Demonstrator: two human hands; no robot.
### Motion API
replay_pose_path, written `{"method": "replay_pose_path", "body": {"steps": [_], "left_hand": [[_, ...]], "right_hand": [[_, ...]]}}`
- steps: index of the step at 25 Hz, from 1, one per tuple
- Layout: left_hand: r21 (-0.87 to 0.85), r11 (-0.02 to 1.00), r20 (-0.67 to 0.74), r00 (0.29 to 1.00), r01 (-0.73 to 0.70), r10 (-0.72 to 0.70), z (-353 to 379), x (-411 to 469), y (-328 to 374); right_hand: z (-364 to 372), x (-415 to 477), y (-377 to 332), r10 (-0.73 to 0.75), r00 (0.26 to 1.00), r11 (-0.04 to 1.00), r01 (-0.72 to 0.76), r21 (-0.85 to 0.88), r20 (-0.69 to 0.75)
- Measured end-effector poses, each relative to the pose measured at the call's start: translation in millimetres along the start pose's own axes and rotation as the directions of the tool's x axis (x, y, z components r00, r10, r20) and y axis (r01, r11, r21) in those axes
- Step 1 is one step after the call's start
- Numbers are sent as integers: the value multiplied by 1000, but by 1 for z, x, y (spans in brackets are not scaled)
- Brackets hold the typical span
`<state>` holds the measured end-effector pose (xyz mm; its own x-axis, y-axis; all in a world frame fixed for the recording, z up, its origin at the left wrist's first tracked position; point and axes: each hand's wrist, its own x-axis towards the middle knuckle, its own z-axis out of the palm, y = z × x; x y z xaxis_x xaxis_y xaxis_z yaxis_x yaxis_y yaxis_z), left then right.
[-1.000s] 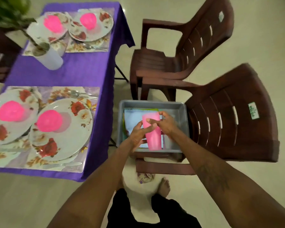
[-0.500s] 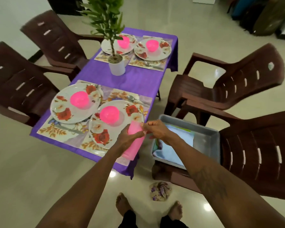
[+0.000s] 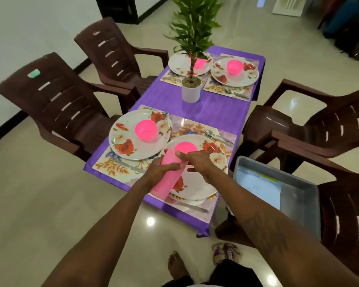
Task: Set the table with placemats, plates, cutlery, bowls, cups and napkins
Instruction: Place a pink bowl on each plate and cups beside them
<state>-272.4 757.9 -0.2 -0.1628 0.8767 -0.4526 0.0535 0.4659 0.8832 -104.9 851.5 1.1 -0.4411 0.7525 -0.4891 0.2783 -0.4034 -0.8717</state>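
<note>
We hold the pink cup [image 3: 164,184] in both hands over the near end of the worktop [image 3: 216,109]. Our left hand [image 3: 161,172] is wrapped round its body and our right hand [image 3: 197,164] pinches its upper end, thumb on top. The cup is tilted, hanging above the left rim of the near plate [image 3: 197,188], and we see it resting on nothing. It looks long enough to be several cups nested, though we cannot tell. If it is, we judge the step is to free one. We should keep the left grip firm low down, twist rather than pull with the right, and work away from the pink bowl [image 3: 184,146] just beyond our fingers, which a jerk could knock off its plate. For setting down we would pick the bare far corner of the placemat [image 3: 224,134] beside the spoon [image 3: 216,136], lower the cup upright and let go only once its base sits flat, as light plastic tips easily. The napkins [image 3: 257,188] wait in the grey tray [image 3: 308,206] at our right, so those come later
</note>
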Motion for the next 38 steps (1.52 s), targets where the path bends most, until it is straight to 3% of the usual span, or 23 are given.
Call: {"method": "replay_pose_path", "body": {"steps": [5,9,14,17,20,22,25,32,38], "left_hand": [[37,999,-176,984,-33,39,-2,16,9],[358,933,-299,941,-46,161,-10,26,8],[242,970,-423,897,-28,132,-19,37,10],[282,959,-412,898,-34,154,-31,45,20],[247,969,-467,877,8,112,-52,45,12],[215,975,-498,865,64,53,-63,41,3],[171,977,-519,854,132,-24,-74,41,-8],[113,985,-506,861,129,-55,-83,52,3],[123,987,-455,890,106,-39,-75,56,21]], "right_hand": [[15,27,-17,-19,998,997,23,75,-52],[-2,58,-52,31,994,980,-10,199,-102],[-30,86,-82,-87,996,968,84,238,2],[-32,108,-87,-132,987,970,148,195,-91],[-44,135,-85,-263,918,965,246,-95,-297],[-53,151,-78,-399,870,890,292,-349,-289],[-58,171,-65,-467,863,787,306,-535,-193],[-53,184,-55,-470,879,648,279,-709,-84],[-64,185,-45,-436,893,671,240,-702,-112]]}}
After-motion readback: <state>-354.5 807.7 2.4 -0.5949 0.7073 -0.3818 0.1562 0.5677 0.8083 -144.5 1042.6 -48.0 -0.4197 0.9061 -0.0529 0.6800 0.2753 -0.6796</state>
